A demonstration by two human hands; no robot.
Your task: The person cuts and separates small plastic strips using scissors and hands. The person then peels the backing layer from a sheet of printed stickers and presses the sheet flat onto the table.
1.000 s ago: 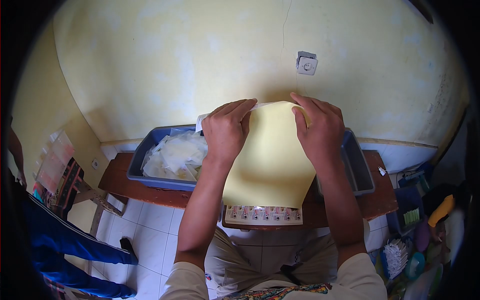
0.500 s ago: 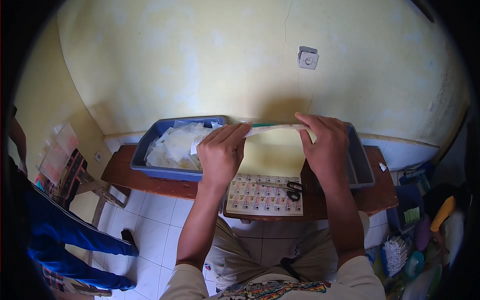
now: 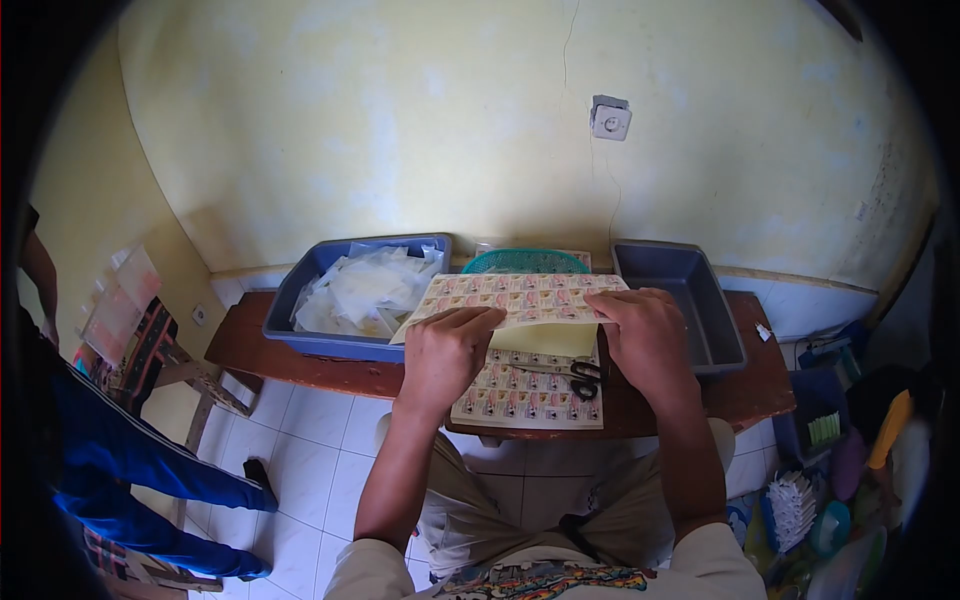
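Between my two hands is a sheet of printed labels (image 3: pixel 520 297), raised above the bench and tilted so its printed face shows. My left hand (image 3: pixel 445 360) pinches its near edge at the left. At its right end my right hand (image 3: pixel 650 335) grips the sheet with thumb and fingers. Below lies another label sheet (image 3: pixel 525 405) on the bench. Black-handled scissors (image 3: pixel 585 381) rest on that lower sheet, their blades pointing left. Behind the held sheet, a teal basket (image 3: pixel 525 262) is partly hidden.
A blue-grey bin (image 3: pixel 345 347) of clear plastic packets stands left on the wooden bench (image 3: pixel 340 372); a grey bin (image 3: pixel 715 310) stands right. A person in blue trousers (image 3: pixel 150 450) is at the left. Brushes (image 3: pixel 790 510) and containers crowd the floor at the right.
The held sheet has come down and tipped, so its printed face now shows instead of its edge. Both hands have lowered with it, uncovering the teal basket.
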